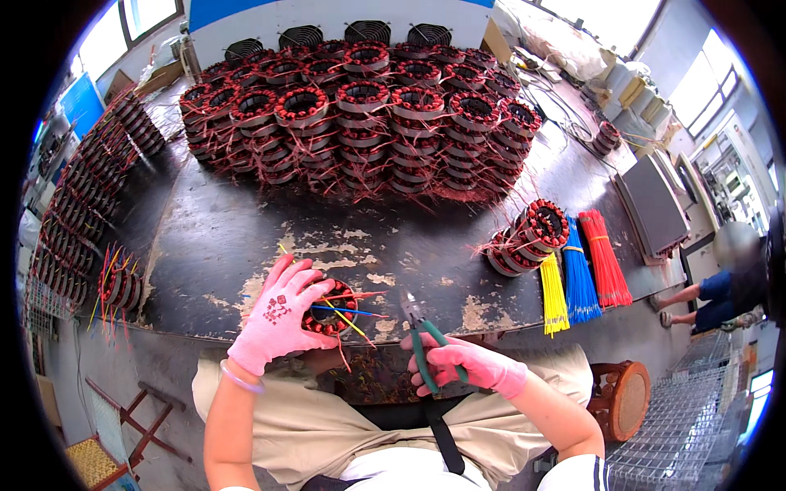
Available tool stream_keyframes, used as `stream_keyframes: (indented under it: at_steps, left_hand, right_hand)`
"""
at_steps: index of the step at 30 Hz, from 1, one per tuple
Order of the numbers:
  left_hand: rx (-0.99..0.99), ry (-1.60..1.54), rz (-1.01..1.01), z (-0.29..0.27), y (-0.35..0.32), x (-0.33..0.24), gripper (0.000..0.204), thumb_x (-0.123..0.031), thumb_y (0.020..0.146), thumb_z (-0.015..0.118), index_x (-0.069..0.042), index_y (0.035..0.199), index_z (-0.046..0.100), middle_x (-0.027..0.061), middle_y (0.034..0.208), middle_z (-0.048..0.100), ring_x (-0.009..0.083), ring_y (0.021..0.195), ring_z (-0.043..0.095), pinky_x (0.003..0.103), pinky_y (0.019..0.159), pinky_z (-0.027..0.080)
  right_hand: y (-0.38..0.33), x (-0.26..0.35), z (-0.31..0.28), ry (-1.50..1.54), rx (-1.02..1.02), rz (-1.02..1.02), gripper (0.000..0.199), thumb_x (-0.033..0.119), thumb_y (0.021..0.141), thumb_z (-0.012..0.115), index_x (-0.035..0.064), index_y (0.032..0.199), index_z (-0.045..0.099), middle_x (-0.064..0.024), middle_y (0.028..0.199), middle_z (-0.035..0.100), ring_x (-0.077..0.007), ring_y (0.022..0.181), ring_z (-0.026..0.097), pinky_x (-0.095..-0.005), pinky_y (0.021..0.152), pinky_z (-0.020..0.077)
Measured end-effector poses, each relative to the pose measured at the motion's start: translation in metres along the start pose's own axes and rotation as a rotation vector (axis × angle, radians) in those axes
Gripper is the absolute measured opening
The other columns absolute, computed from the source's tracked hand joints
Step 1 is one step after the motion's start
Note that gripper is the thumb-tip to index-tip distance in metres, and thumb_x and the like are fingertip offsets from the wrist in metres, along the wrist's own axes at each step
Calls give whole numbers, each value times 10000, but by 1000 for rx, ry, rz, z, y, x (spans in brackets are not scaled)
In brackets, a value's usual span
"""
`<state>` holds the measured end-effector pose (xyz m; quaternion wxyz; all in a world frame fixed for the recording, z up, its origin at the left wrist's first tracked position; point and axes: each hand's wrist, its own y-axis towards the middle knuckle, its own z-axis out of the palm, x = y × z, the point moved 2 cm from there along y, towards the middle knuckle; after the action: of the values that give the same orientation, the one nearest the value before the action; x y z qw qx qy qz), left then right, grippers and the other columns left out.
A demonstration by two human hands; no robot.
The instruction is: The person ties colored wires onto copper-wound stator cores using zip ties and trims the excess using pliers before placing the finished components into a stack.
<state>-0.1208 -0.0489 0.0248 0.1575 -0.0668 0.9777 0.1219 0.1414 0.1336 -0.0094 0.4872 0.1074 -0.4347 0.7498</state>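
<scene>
My left hand (277, 317), in a pink glove, grips a motor stator (342, 290) near the table's front edge. Its fingers lie over the far left of the ring and the thumb reaches round the near side. Blue, yellow and red wire ends stick out to the right from the stator, and part of its ring is hidden under the glove. In my gloved right hand (475, 366) is a pair of cutting pliers (413, 311) with green handles. Their jaws point away from me, to the right of the wire ends and apart from them.
Stacked stators (360, 123) fill the table's far side, with more stacks at left. A short stator stack (532, 233) stands at right, beside yellow (553, 296), blue (580, 278) and red wire bundles (604, 258). A wooden stool (626, 401) stands below; another person (729, 278) is at far right.
</scene>
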Motion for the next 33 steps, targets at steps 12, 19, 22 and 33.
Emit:
stream_keyframes:
  at_steps: [12, 19, 22, 33]
  left_hand:
    - [-14, -25, 4, 3, 3, 6, 855, -527, 573, 870, -87, 1268, 639, 140, 1290, 612, 363, 1339, 489, 544, 1224, 250]
    - [-17, -32, 0, 4, 2, 6, 847, -527, 578, 869, -83, 1261, 640, 143, 1291, 613, 363, 1343, 488, 542, 1224, 253]
    - [-21, -42, -4, 3, 2, 5, 840, -510, 575, 876, -87, 1262, 640, 138, 1289, 611, 364, 1337, 492, 543, 1222, 257]
    - [-102, 118, -164, 10, -8, -7, 938, -508, 530, 914, -48, 1279, 586, 179, 1342, 562, 421, 1340, 452, 561, 1192, 297]
  right_hand:
    - [18, 16, 3, -168, -28, 78, 542, 390, 1030, 540, 54, 1442, 432, -100, 1114, 630, -206, 903, 674, -344, 807, 592]
    - [20, 19, 9, -207, -93, 23, 505, 409, 1033, 530, 56, 1392, 480, -90, 1063, 639, -183, 866, 669, -335, 777, 592]
    - [22, 22, 11, -251, -133, -13, 477, 414, 1031, 531, 53, 1342, 512, -85, 1013, 637, -173, 829, 659, -333, 734, 592]
    - [12, 18, -12, -174, -27, 31, 576, 429, 1056, 482, 63, 1490, 385, -115, 1151, 636, -230, 967, 671, -381, 885, 564]
